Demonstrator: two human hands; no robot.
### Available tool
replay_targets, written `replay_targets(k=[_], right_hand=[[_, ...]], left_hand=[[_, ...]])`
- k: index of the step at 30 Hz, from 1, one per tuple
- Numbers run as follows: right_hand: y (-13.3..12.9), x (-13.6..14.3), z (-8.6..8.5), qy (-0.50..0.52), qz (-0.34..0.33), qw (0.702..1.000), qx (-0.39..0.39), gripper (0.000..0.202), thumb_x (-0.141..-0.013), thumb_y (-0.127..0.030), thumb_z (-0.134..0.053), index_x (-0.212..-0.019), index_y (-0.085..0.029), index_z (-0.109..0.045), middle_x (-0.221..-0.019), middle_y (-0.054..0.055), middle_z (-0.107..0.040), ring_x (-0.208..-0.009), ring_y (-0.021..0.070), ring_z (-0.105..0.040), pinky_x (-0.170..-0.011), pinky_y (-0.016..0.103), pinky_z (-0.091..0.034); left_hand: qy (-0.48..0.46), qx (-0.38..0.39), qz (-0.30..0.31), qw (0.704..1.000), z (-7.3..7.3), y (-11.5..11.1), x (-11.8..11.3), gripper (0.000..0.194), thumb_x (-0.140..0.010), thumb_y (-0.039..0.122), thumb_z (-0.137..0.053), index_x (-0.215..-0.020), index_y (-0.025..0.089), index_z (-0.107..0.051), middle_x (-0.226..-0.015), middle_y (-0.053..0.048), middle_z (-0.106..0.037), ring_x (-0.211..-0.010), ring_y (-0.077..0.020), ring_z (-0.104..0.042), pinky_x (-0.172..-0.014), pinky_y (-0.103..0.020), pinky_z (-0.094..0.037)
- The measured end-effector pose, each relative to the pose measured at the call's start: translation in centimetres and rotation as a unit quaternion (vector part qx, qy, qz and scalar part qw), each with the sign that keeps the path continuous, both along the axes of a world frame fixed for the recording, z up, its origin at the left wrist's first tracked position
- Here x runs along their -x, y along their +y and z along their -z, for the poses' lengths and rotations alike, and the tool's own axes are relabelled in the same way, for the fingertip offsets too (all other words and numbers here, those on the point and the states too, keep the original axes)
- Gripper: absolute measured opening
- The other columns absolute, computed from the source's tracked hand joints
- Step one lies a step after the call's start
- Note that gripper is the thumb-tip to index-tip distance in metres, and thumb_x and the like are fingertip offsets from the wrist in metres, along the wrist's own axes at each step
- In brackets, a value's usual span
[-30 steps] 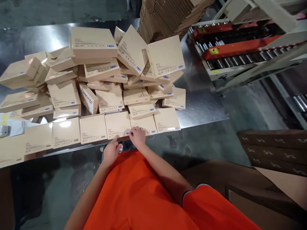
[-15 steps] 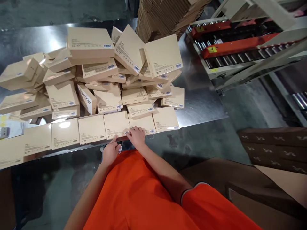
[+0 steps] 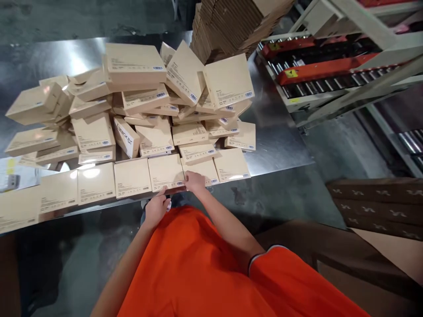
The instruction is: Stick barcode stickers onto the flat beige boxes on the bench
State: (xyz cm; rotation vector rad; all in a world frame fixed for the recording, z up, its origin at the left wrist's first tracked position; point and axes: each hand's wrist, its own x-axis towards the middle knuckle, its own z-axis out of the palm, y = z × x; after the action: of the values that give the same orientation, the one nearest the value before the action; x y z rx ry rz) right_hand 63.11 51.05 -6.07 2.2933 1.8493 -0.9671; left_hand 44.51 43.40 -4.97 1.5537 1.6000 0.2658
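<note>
A row of flat cream cardboard boxes lies along the near edge of a steel table. At the front edge of one box [image 3: 166, 169] in this row are both of my hands. My left hand [image 3: 156, 209] touches its lower edge with the index finger stretched out. Beside the left thumb shows a small round white item [image 3: 168, 205]; whether the hand holds it is unclear. My right hand [image 3: 195, 182] is at the box's front right corner, partly over the neighbouring box [image 3: 201, 168]. Its fingers are bent together, and anything between them is hidden.
Behind the row rises an untidy heap of similar boxes [image 3: 137, 66] on the steel table [image 3: 277, 141]. Flattened cartons [image 3: 228, 31] are stacked beyond it. A roller conveyor [image 3: 330, 75] stands at the right, and brown cartons [image 3: 376, 204] sit lower right. Papers [image 3: 23, 174] lie at left.
The whole scene has shifted slightly right in view. My right hand's fingers, laid along the box edge before, are now more bent at the corner. The left hand stays at the same box.
</note>
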Motion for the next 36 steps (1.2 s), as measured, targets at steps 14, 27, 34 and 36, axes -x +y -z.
replay_targets(k=[14, 27, 34, 36], right_hand=[[-7.2, 11.0, -4.9, 0.519, 0.098, 0.846, -0.074, 0.014, -0.076, -0.027, -0.057, -0.088, -0.02, -0.056, -0.076, -0.002, -0.06, -0.069, 0.0116, -0.058, -0.067, 0.025, -0.05], [-6.9, 16.3, -4.8, 0.491, 0.116, 0.86, -0.074, 0.016, -0.078, -0.036, -0.057, -0.074, -0.02, -0.052, -0.063, -0.004, -0.056, -0.057, 0.0113, -0.055, -0.057, 0.024, -0.048], [-6.0, 17.0, -3.0, 0.363, 0.118, 0.917, -0.113, 0.014, -0.078, -0.032, -0.058, -0.071, -0.019, -0.059, -0.068, -0.001, -0.058, -0.064, 0.0131, -0.054, -0.063, 0.025, -0.044], [-5.1, 16.1, -2.2, 0.299, 0.133, 0.936, -0.127, 0.014, -0.08, -0.029, -0.055, -0.075, -0.019, -0.062, -0.079, 0.002, -0.061, -0.075, 0.0159, -0.056, -0.072, 0.028, -0.045]], left_hand=[[-0.226, -0.023, -0.119, 0.967, -5.0, 0.4, 6.9, 0.031, -0.088, 0.041, -0.044, -0.091, 0.017, -0.064, -0.089, -0.006, -0.071, -0.082, -0.0171, -0.067, -0.077, -0.03, -0.053], [-0.229, -0.018, -0.135, 0.964, -3.7, -0.4, 12.0, 0.022, -0.085, 0.039, -0.05, -0.074, 0.02, -0.052, -0.066, 0.002, -0.062, -0.066, -0.0139, -0.062, -0.065, -0.025, -0.05], [-0.141, -0.032, -0.125, 0.982, -2.2, -0.3, 13.7, 0.035, -0.085, 0.044, -0.05, -0.06, 0.019, -0.053, -0.06, 0.0, -0.063, -0.059, -0.0149, -0.059, -0.06, -0.025, -0.046], [-0.123, -0.036, -0.122, 0.984, -1.2, -0.2, 14.0, 0.036, -0.084, 0.043, -0.051, -0.057, 0.019, -0.053, -0.067, -0.002, -0.068, -0.065, -0.0165, -0.062, -0.063, -0.027, -0.048]])
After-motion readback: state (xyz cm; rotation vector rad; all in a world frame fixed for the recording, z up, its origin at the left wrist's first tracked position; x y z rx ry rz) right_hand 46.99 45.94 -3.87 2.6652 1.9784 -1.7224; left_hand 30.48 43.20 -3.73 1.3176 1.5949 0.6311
